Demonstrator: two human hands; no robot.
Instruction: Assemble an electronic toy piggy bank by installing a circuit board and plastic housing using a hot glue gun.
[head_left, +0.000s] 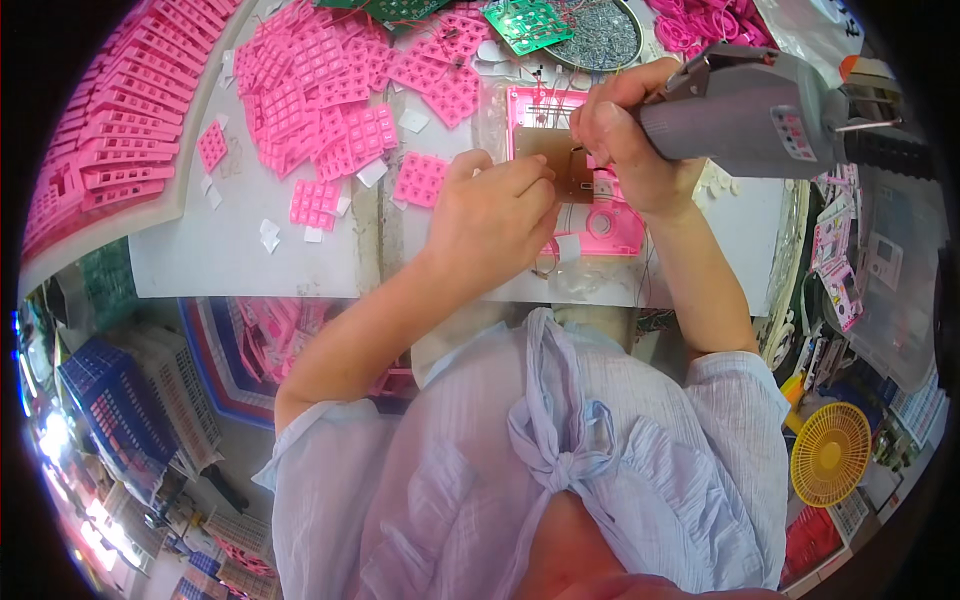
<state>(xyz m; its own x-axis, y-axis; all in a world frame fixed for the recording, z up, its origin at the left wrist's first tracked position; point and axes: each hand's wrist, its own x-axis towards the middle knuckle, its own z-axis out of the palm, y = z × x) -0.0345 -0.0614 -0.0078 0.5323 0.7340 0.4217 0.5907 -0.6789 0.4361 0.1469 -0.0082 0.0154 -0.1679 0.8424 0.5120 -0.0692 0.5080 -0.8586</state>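
While a brown circuit board (553,160) is pressed onto the pink housing (600,215) at twelve o'clock, left hand (492,215) fingers closed on the board's edge, right hand (625,140) clamped around a grey electric screwdriver (745,115), pink keypad pieces (330,90) heaped at eleven o'clock.

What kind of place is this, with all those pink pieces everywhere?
Probably a small workshop or factory bench where toys or gadgets are put together. The right hand holds a grey power screwdriver over a pink plastic case, heaps of pink keypad pieces cover the white table, and green circuit boards lie nearby.
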